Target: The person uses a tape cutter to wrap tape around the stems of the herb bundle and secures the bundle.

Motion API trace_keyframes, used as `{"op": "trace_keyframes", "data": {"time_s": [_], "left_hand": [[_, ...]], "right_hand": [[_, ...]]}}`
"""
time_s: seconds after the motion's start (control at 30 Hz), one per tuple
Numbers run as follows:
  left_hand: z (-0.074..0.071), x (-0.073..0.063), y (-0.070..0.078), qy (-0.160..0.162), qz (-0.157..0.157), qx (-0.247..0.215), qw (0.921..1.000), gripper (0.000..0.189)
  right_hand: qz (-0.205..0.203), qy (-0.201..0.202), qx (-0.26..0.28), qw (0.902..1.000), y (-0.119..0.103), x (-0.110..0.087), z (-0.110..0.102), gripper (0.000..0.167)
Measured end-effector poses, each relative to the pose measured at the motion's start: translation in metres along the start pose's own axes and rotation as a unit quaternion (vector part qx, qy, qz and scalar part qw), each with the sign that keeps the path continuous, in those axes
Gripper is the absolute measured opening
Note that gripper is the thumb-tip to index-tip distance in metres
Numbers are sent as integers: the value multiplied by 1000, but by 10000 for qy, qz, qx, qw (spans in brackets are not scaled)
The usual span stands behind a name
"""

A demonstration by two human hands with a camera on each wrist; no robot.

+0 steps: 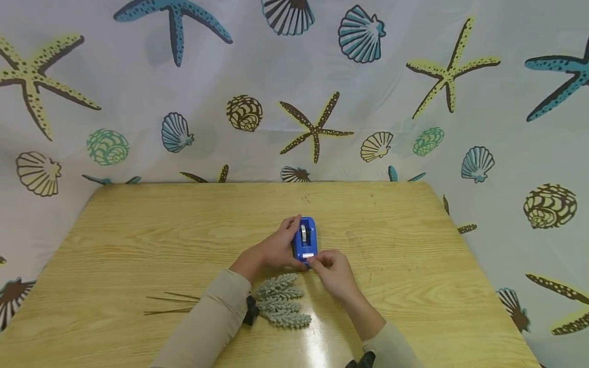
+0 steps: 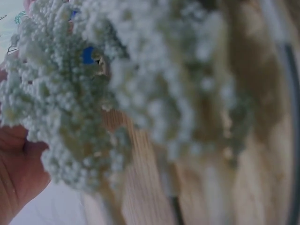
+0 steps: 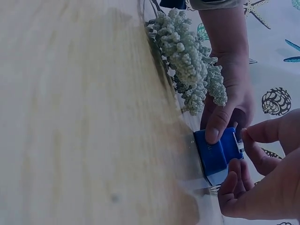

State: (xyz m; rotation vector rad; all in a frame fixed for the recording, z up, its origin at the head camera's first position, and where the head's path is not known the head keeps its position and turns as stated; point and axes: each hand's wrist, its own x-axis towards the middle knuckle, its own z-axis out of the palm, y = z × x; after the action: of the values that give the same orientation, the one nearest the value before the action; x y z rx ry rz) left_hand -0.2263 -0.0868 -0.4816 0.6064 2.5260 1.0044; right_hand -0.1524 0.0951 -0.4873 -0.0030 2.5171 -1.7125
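Head view: the left hand [image 1: 277, 249] is gripping the side of a blue tape dispenser [image 1: 311, 249], which is standing on the wooden table [image 1: 391, 225] ahead of the person, near the middle; the right hand [image 1: 335, 273] is pinching the tape end [image 1: 307, 255] at the dispenser's near edge, thumb and forefinger meeting there; in the right wrist view the left thumb is pressing on the blue body, just beside the toothed cutter [image 3: 236, 140]; pale grey-green flower sprigs [image 1: 281, 294] are lying near the dispenser, toward the person, their thin stems [image 1: 170, 305] passing beneath the left sleeve [image 1: 213, 314] and pointing left; a shell-and-starfish cloth [image 1: 221, 66] is hanging behind the table; in the left wrist view blurred sprigs are covering most of the left hand.
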Motion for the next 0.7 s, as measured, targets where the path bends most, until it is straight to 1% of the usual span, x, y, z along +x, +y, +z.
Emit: {"op": "trace_keyframes", "data": {"time_s": [0.13,0.27,0.4,0.6,0.7], "left_hand": [[1,1,0,19,20,23,10000,131],[2,2,-1,19,51,21,10000,130],[2,1,0,24,52,78,10000,130],[1,0,0,15,61,29,10000,130],[2,0,-1,12,47,24,10000,130]], "right_hand": [[-112,22,-41,9999,1,-3,-1,22],[-103,6,-22,9999,3,-5,-2,22],[27,-56,20,10000,4,-6,-4,23],[238,-256,77,9994,4,-9,-6,27],[273,-308,114,9991,5,-11,-7,28]]}}
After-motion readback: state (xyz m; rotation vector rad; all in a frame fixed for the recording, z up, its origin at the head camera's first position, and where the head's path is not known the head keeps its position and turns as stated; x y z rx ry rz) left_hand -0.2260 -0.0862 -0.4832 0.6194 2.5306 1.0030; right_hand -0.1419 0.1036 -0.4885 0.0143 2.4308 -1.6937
